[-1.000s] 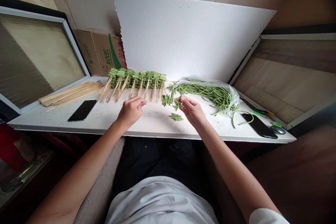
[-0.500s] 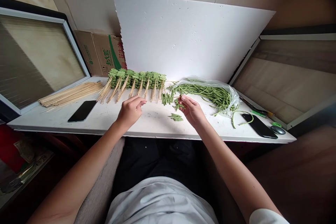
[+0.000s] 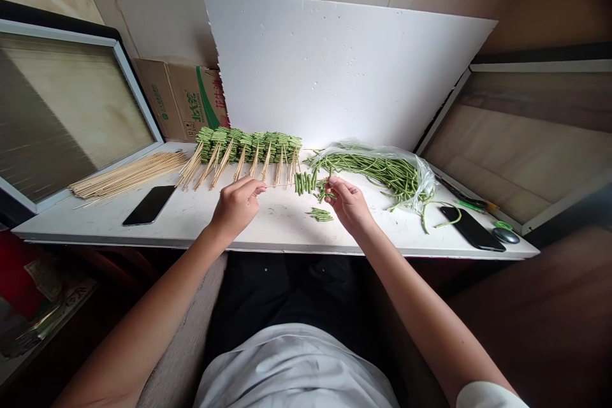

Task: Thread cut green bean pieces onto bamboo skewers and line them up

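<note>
Left hand [image 3: 235, 207] pinches a bamboo skewer [image 3: 276, 185], with cut long beans [image 3: 304, 183] threaded just past the fingertips. Right hand [image 3: 349, 204] pinches a bean piece [image 3: 326, 191] beside them. Bare white tabletop [image 3: 282, 229] lies open before both hands.

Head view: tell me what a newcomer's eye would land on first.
The long row of green bean pieces threaded on wooden skewers stands out first, lying along the back of the white tabletop before a white foam board. To its right lies a plastic bag of long green beans. At the center, the left hand holds a single skewer while the right hand works at bean pieces near its tip.
</note>
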A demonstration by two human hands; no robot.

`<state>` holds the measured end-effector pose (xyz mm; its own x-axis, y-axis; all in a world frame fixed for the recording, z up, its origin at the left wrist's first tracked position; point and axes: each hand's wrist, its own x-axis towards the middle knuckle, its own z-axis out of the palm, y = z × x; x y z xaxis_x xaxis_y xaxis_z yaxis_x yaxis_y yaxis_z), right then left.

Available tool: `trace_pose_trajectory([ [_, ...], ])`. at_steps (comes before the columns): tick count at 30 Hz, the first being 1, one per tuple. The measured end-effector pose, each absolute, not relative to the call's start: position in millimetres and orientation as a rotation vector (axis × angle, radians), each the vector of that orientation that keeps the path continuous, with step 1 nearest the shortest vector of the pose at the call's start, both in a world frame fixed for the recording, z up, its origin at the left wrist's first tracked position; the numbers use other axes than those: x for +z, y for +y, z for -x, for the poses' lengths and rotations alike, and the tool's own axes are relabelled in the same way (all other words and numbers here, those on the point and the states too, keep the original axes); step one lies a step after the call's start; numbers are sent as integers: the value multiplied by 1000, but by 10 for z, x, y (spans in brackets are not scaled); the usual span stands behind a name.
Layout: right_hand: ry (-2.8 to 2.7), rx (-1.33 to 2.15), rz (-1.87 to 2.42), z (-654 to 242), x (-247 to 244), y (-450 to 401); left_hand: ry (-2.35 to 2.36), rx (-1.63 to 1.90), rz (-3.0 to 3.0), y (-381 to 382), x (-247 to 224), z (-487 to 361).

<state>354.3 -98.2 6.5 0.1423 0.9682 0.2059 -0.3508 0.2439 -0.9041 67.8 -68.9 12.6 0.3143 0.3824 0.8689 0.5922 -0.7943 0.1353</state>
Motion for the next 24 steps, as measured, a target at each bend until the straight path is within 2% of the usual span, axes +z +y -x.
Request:
trace_pose_trajectory([
  [12, -997, 940, 881, -3478, 50, -1011, -882, -1455, 2351, -704, 107, -710],
  [24, -1003, 937, 912, -3446, -55, -999, -870, -1454, 2334, -670, 91, -646],
])
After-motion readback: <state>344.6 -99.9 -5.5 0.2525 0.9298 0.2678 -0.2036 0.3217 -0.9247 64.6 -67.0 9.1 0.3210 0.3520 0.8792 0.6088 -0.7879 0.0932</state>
